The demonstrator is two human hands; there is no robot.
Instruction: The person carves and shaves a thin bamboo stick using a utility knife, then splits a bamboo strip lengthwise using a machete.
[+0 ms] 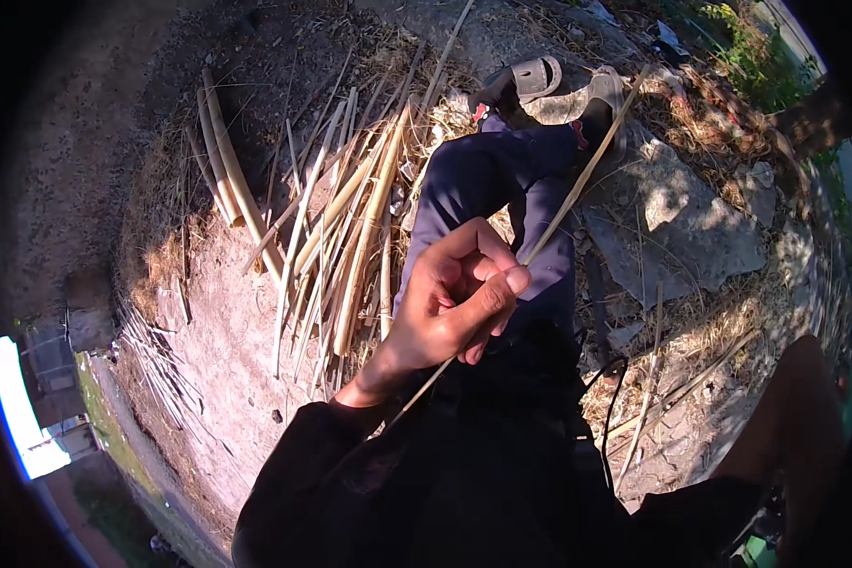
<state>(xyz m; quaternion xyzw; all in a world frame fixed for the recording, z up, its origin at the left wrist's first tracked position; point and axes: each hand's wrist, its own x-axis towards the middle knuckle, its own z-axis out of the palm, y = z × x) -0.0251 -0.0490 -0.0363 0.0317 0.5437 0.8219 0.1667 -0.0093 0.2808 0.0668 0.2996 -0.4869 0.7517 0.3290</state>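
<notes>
My left hand [454, 298] is closed in front of my lap, pinching a long thin bamboo strip [587, 175] between thumb and fingers. The strip slants from the upper right, past my legs, through my grip and down toward my dark sleeve. At the lower right, my right hand [793, 407] is raised in deep shadow, apart from the strip. Its fingers cannot be made out. On the ground left of my legs lies a loose pile of split bamboo strips [369, 241], pale yellow and of several widths.
Thicker bamboo pieces [227, 151] lie beyond the pile at the left. A flat stone slab [682, 237] is right of my legs, with dry straw and loose sticks [648, 379] nearer me. A grey clog [537, 78] is by my feet. A black cord [608, 417] loops beside my right side.
</notes>
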